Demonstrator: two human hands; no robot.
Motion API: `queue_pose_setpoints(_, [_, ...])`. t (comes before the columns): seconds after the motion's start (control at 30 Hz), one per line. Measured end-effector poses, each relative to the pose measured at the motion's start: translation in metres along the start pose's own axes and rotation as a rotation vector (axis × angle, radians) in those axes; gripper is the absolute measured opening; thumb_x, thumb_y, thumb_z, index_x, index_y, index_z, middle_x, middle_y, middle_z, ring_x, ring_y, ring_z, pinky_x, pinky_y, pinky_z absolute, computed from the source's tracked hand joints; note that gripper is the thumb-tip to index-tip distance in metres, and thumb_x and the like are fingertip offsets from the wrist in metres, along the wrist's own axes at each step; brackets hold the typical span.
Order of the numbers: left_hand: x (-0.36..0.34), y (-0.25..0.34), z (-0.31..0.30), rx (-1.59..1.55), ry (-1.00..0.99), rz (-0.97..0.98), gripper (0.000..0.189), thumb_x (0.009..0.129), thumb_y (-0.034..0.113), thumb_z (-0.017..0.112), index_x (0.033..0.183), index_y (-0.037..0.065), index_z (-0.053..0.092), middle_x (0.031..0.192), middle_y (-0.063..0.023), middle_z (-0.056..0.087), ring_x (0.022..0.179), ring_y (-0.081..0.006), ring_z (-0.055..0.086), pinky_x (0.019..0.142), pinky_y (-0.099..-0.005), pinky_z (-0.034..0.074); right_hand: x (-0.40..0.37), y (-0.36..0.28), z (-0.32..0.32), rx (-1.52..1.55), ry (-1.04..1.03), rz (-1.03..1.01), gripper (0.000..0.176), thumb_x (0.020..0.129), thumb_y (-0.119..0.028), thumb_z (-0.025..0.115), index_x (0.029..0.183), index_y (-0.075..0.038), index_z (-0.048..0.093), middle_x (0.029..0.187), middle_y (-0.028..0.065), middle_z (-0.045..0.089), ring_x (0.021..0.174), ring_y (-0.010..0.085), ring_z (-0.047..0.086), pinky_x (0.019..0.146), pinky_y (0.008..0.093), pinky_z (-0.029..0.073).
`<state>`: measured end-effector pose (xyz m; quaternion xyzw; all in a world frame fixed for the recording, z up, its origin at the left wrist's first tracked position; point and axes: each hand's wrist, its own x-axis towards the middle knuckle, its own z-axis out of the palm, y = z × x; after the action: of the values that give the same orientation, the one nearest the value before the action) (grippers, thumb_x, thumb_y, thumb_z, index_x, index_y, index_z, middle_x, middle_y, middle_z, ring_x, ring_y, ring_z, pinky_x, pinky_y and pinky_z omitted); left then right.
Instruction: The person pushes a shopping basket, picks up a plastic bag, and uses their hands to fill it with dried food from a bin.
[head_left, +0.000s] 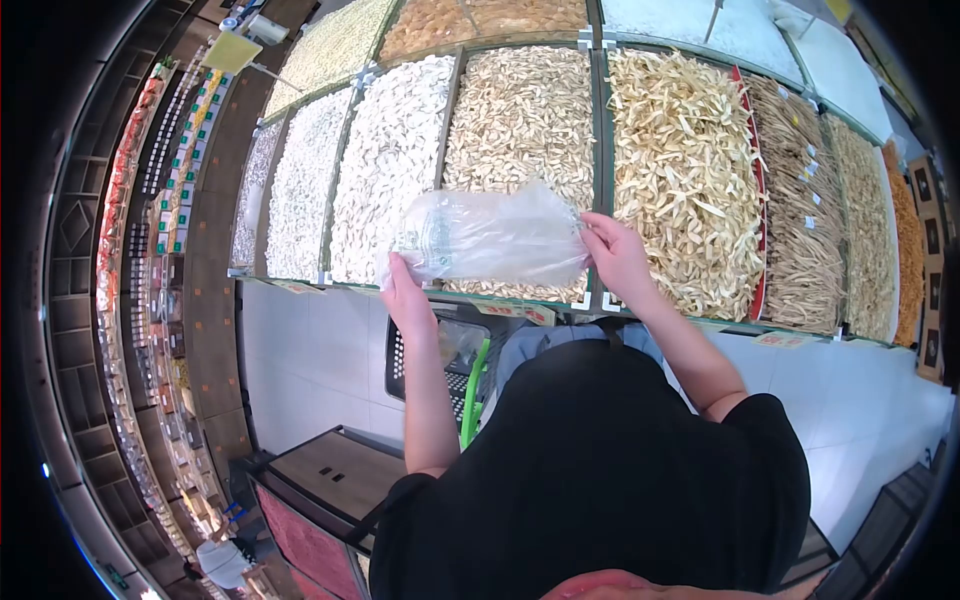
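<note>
A thin, see-through plastic bag [490,240] with faint green print is stretched sideways between my two hands, above the bins of dried goods. Its left end is pinched in my left hand [404,290], over the front edge of the white-chip bin [385,160]. My right hand [615,252] grips the other end, near the divider beside the bin of pale yellow strips [685,180]. Behind and under the bag lies a bin of beige slices [520,110]. The bag looks flat, with nothing visible inside.
A shopping basket [462,385] with a green handle stands below the counter's glass front edge. More bins hold brown root-like sticks [800,200] and orange pieces [910,250] at the right. Shelves of jars [180,200] line the left. A person [222,562] is at the lower left.
</note>
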<state>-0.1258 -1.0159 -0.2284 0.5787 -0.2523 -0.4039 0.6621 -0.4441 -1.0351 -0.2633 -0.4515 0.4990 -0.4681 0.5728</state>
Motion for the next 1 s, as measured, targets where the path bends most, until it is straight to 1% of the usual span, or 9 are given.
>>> queue_pose_setpoints(0.13, [-0.014, 0.001, -0.016, -0.074, 0.101, 0.153, 0.034, 0.110, 0.023, 0.048, 0.130, -0.003, 0.056, 0.123, -0.0109, 0.064, 0.111, -0.0176, 0.062, 0.095, -0.0346, 0.052, -0.011, 0.035, 0.003, -0.028, -0.026, 0.042, 0.015, 0.103, -0.006, 0.055, 0.111, 0.006, 0.061, 0.090, 0.0094, 0.069, 0.071, 0.0134, 0.068, 0.063, 0.0268, 0.056])
queue_pose_setpoints(0.23, [-0.031, 0.010, -0.021, -0.076, 0.059, 0.190, 0.033, 0.110, 0.019, 0.047, 0.133, -0.004, 0.054, 0.126, -0.0112, 0.063, 0.114, -0.0172, 0.061, 0.099, -0.0345, 0.050, -0.016, 0.051, 0.010, 0.023, -0.037, 0.056, 0.014, 0.103, -0.006, 0.055, 0.113, 0.004, 0.061, 0.093, 0.0081, 0.069, 0.078, 0.0125, 0.068, 0.069, 0.0267, 0.056])
queue_pose_setpoints(0.33, [-0.043, 0.017, -0.028, 0.102, 0.014, 0.262, 0.025, 0.109, 0.019, 0.049, 0.106, 0.000, 0.064, 0.094, -0.0005, 0.061, 0.086, -0.0093, 0.056, 0.077, -0.0252, 0.045, -0.016, 0.038, 0.017, 0.272, -0.078, 0.243, 0.022, 0.105, -0.022, 0.057, 0.115, -0.003, 0.061, 0.103, 0.0055, 0.068, 0.094, 0.0133, 0.066, 0.083, 0.0319, 0.055])
queue_pose_setpoints(0.43, [-0.055, 0.022, -0.026, -0.038, 0.005, 0.209, 0.021, 0.108, 0.018, 0.051, 0.098, 0.002, 0.062, 0.083, 0.0033, 0.053, 0.077, -0.0079, 0.048, 0.070, -0.0231, 0.039, -0.009, 0.031, 0.021, 0.374, -0.271, 0.464, 0.030, 0.106, -0.032, 0.058, 0.118, -0.006, 0.062, 0.113, 0.0041, 0.068, 0.101, 0.0128, 0.064, 0.089, 0.0328, 0.054])
queue_pose_setpoints(0.5, [-0.056, 0.021, -0.038, -0.017, 0.011, 0.189, 0.021, 0.107, 0.017, 0.053, 0.103, 0.001, 0.064, 0.089, -0.0005, 0.061, 0.082, -0.0100, 0.057, 0.076, -0.0241, 0.046, -0.005, 0.032, 0.026, 0.325, -0.418, 0.537, 0.029, 0.105, -0.030, 0.059, 0.120, -0.005, 0.063, 0.112, 0.0034, 0.069, 0.099, 0.0118, 0.065, 0.088, 0.0306, 0.054])
queue_pose_setpoints(0.63, [-0.056, 0.038, -0.059, -0.173, 0.109, 0.211, 0.025, 0.107, 0.018, 0.054, 0.114, -0.004, 0.065, 0.109, -0.0093, 0.071, 0.096, -0.0155, 0.067, 0.087, -0.0287, 0.052, -0.010, 0.055, 0.042, 0.228, -0.533, 0.371, 0.022, 0.104, -0.018, 0.060, 0.116, -0.001, 0.068, 0.107, 0.0045, 0.073, 0.092, 0.0100, 0.068, 0.081, 0.0269, 0.054])
queue_pose_setpoints(0.8, [-0.049, 0.044, -0.143, -0.103, 0.211, 0.285, 0.025, 0.106, 0.016, 0.055, 0.114, -0.006, 0.066, 0.110, -0.0104, 0.071, 0.098, -0.0134, 0.067, 0.087, -0.0284, 0.053, -0.031, 0.059, 0.075, 0.137, -0.382, 0.283, 0.021, 0.104, -0.017, 0.061, 0.116, -0.001, 0.067, 0.094, 0.0038, 0.070, 0.085, 0.0094, 0.066, 0.078, 0.0260, 0.055])
queue_pose_setpoints(0.9, [-0.067, 0.070, -0.154, -0.062, 0.254, 0.355, 0.018, 0.102, 0.012, 0.060, 0.108, -0.004, 0.068, 0.106, -0.0080, 0.071, 0.096, -0.0130, 0.066, 0.086, -0.0279, 0.052, -0.048, 0.061, 0.094, -0.047, -0.231, 0.023, 0.024, 0.102, -0.013, 0.063, 0.122, 0.000, 0.063, 0.100, 0.0051, 0.069, 0.090, 0.0117, 0.067, 0.081, 0.0270, 0.055])
queue_pose_setpoints(1.0, [-0.088, 0.083, -0.172, 0.218, 0.061, 0.406, 0.011, 0.095, 0.006, 0.067, 0.103, -0.001, 0.069, 0.101, -0.0063, 0.071, 0.095, -0.0148, 0.065, 0.086, -0.0292, 0.051, -0.066, 0.021, 0.122, -0.233, -0.309, -0.216, 0.055, 0.091, -0.011, 0.076, 0.139, -0.001, 0.052, 0.124, 0.0111, 0.062, 0.113, 0.0192, 0.062, 0.092, 0.0321, 0.054])
